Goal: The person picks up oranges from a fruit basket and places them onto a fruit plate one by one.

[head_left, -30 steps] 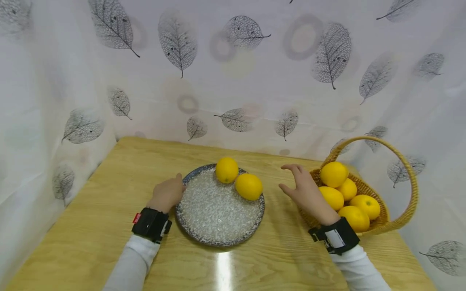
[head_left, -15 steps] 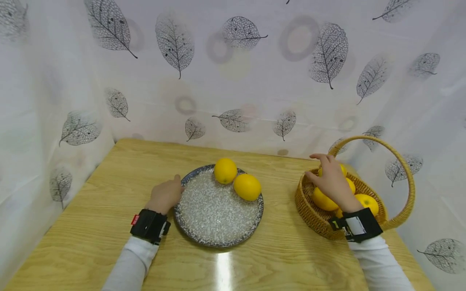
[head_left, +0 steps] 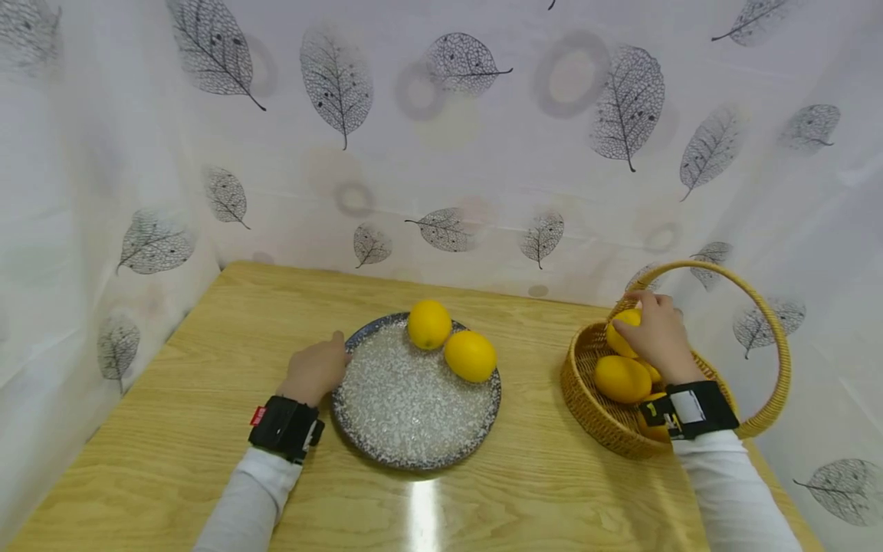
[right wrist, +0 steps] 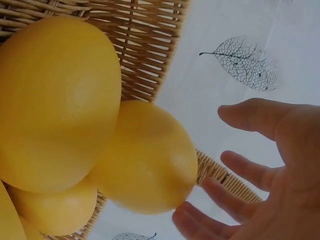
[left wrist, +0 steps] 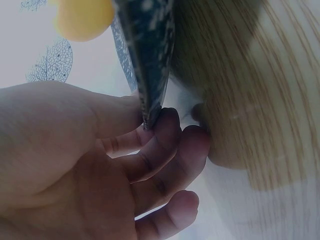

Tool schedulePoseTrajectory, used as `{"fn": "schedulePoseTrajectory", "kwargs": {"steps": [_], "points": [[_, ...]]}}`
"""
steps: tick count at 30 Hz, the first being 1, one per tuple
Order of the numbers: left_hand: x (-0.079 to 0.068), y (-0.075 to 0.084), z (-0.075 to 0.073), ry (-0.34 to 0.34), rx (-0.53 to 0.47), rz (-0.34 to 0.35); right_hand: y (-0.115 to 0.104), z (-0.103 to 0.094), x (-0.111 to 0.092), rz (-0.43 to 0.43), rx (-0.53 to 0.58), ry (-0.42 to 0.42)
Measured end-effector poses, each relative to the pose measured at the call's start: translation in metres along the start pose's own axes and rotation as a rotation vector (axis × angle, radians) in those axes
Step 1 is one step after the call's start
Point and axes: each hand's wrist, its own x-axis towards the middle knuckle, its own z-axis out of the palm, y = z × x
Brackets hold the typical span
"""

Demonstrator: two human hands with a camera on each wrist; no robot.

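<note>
My left hand (head_left: 313,372) pinches the left rim of a round speckled grey plate (head_left: 414,418). In the left wrist view the thumb lies on one side of the plate's rim (left wrist: 150,60) and curled fingers on the other. Two yellow citrus fruits (head_left: 471,356) sit at the plate's far right side. My right hand (head_left: 658,337) reaches over a wicker basket, at a yellow citrus fruit (head_left: 620,334) near its far end. The right wrist view shows that hand's fingers spread, fingertips right beside a fruit (right wrist: 150,160), the thumb apart from it.
The wicker basket (head_left: 599,418) stands on the right of the wooden table (head_left: 228,330), its tall arched handle (head_left: 779,345) rising beside my right forearm. Several more yellow citrus fruits (head_left: 622,379) lie inside. A leaf-printed white curtain (head_left: 441,169) surrounds the table's back and sides.
My right hand has moved right, from between plate and basket to over the basket and onto the fruit at its far end. The left hand and plate have stayed in place.
</note>
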Motion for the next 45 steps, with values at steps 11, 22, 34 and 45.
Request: {"fn": "schedulePoseTrajectory", "kwargs": {"steps": [11, 22, 34, 45], "points": [[0.0, 0.001, 0.001, -0.001, -0.005, -0.009, 0.016, 0.0, 0.007, 0.056, 0.004, -0.138], [0.002, 0.001, 0.002, -0.005, -0.015, -0.011, 0.021, 0.016, 0.016, 0.063, -0.009, -0.279], [0.004, 0.001, 0.003, -0.011, -0.006, -0.017, 0.018, 0.037, 0.008, 0.01, 0.01, -0.396], [0.003, 0.0, 0.002, -0.01, -0.019, -0.021, 0.009, 0.035, 0.008, -0.022, 0.06, -0.506]]}}
